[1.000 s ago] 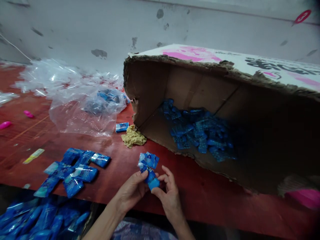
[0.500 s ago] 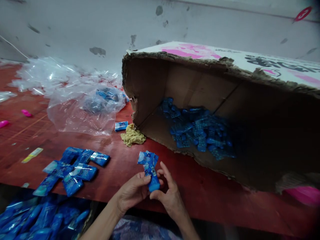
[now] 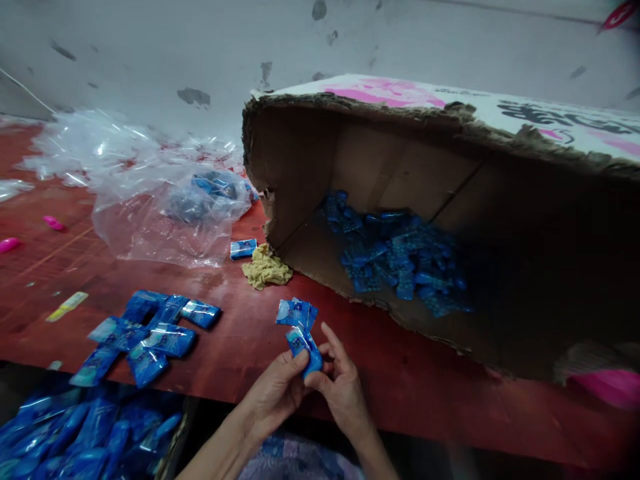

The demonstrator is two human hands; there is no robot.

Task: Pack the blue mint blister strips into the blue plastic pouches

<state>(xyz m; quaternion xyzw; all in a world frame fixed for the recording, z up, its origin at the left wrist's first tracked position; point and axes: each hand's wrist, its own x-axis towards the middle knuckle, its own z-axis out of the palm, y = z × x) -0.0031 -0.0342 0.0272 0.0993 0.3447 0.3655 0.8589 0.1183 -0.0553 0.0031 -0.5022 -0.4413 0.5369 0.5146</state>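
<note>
Over the red table's front edge, my left hand grips a small blue packet with a glossy printed wrapper, its thumb pressed on top. My right hand meets the packet's right side with thumb and curled fingers, while its index finger points up and away. Part of the packet is hidden by the fingers. Just beyond it lie flat blue printed pieces, overlapping each other. To the left, several similar blue packets lie in a loose pile.
A torn-edged cardboard box lies on its side at right, with many blue items inside. Clear plastic bags, a crumpled yellow cloth and a single blue packet are further back. Lower left, more blue packets fill a container.
The packet has turned in my hands: its barcode side showed before, and now a printed face shows. My left hand has shifted slightly right. The view has moved a little.
</note>
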